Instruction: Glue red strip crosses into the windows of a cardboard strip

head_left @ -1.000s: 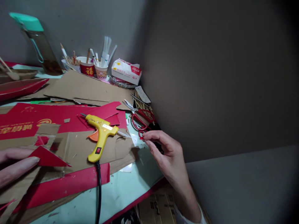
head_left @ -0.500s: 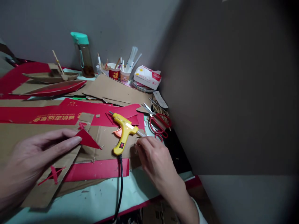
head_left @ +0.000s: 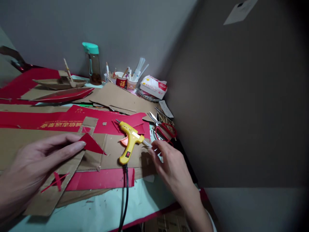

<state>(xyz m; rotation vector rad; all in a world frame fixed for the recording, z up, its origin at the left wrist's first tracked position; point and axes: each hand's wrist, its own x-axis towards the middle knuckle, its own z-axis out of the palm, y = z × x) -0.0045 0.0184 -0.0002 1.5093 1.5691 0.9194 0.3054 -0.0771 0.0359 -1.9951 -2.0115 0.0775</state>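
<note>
My left hand (head_left: 33,164) lies on a strip of brown cardboard (head_left: 55,190) and pinches the left corner of a small red cardboard triangle (head_left: 94,146) between thumb and forefinger. A yellow hot glue gun (head_left: 129,141) rests on its side on the cardboard sheets, and its black cord (head_left: 124,196) runs off the near table edge. My right hand (head_left: 169,166) reaches in from the right. Its fingertips close on the end of the clear glue stick (head_left: 146,142) that sticks out of the back of the gun.
Red-handled scissors (head_left: 165,132) lie just right of the gun beside the wall. Large red and brown cardboard sheets (head_left: 48,120) cover the table. At the back stand a teal-capped bottle (head_left: 93,64), cups of pens (head_left: 123,80), a tissue pack (head_left: 153,87) and a cardboard boat (head_left: 60,83).
My right hand left the scissors and came to the back of the glue gun, now touching the glue stick. The view swung left and widened. My left hand kept the red triangle.
</note>
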